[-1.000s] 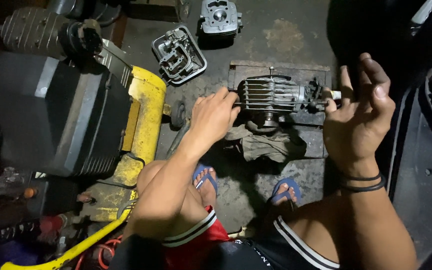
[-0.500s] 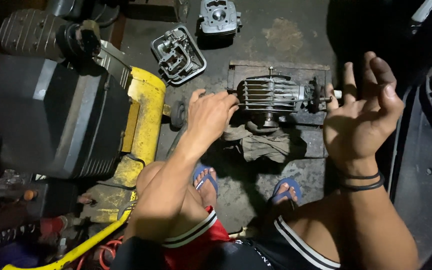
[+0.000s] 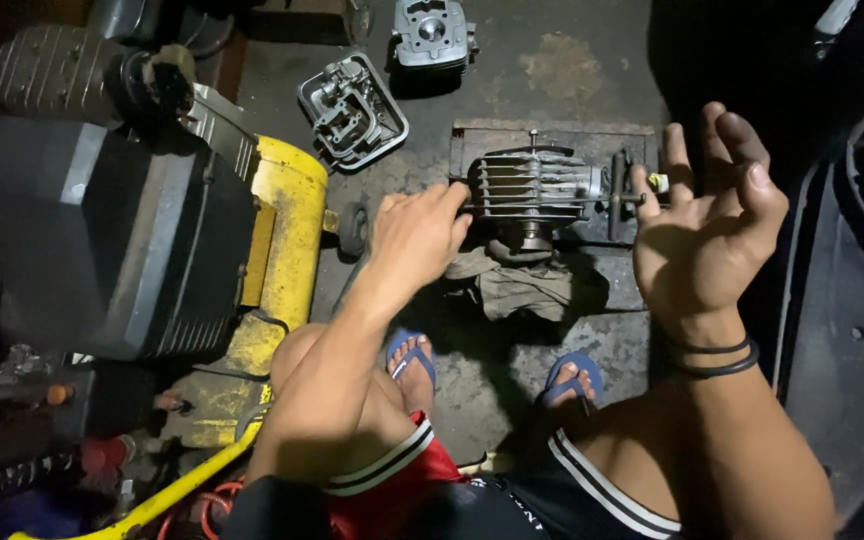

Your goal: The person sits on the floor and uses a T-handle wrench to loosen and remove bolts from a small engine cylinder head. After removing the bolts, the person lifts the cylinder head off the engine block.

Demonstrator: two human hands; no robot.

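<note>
A grey finned cylinder (image 3: 532,190) lies on its side on a board (image 3: 552,135) on the floor, between the two hands. Its fins run in close ribs, and a dark clamp tool (image 3: 619,195) crosses its end on the right hand's side. The left hand (image 3: 414,235) rests palm down with its fingertips touching the fin end; whether it grips is hard to tell. The right hand (image 3: 707,225) is raised, fingers spread and released, holding nothing, and its thumb covers the tool's tip. A rag (image 3: 517,285) lies crumpled just below the cylinder, partly under it. Beyond the left hand stand a black and yellow machine (image 3: 152,250), cut off at the edge, a cylinder head (image 3: 352,110) and a second cylinder (image 3: 432,35). Bare floor (image 3: 572,60) lies open beyond the board; dark shapes crowd the right hand's outer side.
</note>
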